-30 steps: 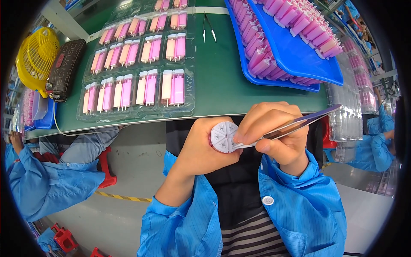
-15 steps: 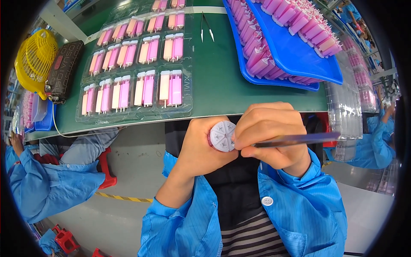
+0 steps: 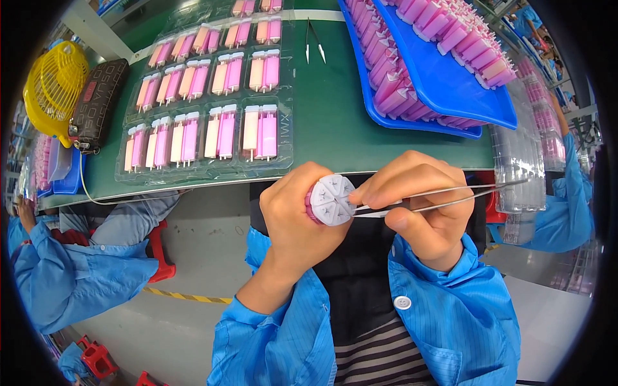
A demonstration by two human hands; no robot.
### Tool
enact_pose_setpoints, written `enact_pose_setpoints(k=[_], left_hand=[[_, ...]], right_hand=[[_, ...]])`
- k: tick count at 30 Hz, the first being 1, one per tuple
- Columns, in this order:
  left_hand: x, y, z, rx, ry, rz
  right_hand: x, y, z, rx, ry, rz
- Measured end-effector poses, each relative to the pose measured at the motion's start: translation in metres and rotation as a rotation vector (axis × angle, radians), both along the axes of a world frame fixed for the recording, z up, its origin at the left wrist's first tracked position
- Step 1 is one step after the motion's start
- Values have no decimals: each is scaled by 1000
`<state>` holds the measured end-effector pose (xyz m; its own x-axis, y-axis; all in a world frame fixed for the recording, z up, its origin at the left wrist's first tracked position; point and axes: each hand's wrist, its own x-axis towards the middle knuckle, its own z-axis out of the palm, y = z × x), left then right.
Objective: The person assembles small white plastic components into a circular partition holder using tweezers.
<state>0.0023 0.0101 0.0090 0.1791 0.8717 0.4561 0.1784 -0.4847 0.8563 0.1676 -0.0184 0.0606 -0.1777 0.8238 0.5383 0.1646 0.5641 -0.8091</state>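
My left hand point(image 3: 286, 209) is wrapped round a bundle of pink pieces whose white wedge-shaped ends point(image 3: 332, 199) face up and fit together like a disc. Small star-like marks show in the wedges. Between the thumb and fingers of my right hand point(image 3: 428, 212) is a pair of metal tweezers point(image 3: 498, 185), its two arms spread apart. The tweezers' tips are at the right rim of the white disc; whether they touch it I cannot tell. Both hands are just in front of the table edge.
Clear plastic trays point(image 3: 205, 168) of paired pink and cream pieces lie on the green table point(image 3: 325, 141). Other tweezers point(image 3: 315, 42) lie beyond. Blue trays point(image 3: 463, 90) of pink pieces are stacked at right. A yellow fan point(image 3: 55, 90) and dark pouch point(image 3: 98, 106) sit at left.
My right hand has turned and opened slightly, so the tweezers' arms now show apart, their tips at the disc's edge. The bundle has tilted a little and shifted slightly left.
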Motion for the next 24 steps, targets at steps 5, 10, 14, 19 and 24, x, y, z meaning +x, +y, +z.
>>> enact_pose_setpoints(k=[5, 10, 14, 19, 24], left_hand=[[-1, 0, 0, 45, 22, 59], [-2, 1, 1, 64, 30, 54], [-2, 0, -1, 52, 30, 51], [-2, 1, -2, 45, 23, 48], [-1, 2, -4, 46, 21, 48]], right_hand=[[-3, 2, -6, 86, -32, 19], [-4, 1, -5, 50, -36, -3], [-6, 2, -5, 79, -65, -27], [-5, 2, -6, 74, -64, -27], [-5, 2, -8, 80, -51, -35]])
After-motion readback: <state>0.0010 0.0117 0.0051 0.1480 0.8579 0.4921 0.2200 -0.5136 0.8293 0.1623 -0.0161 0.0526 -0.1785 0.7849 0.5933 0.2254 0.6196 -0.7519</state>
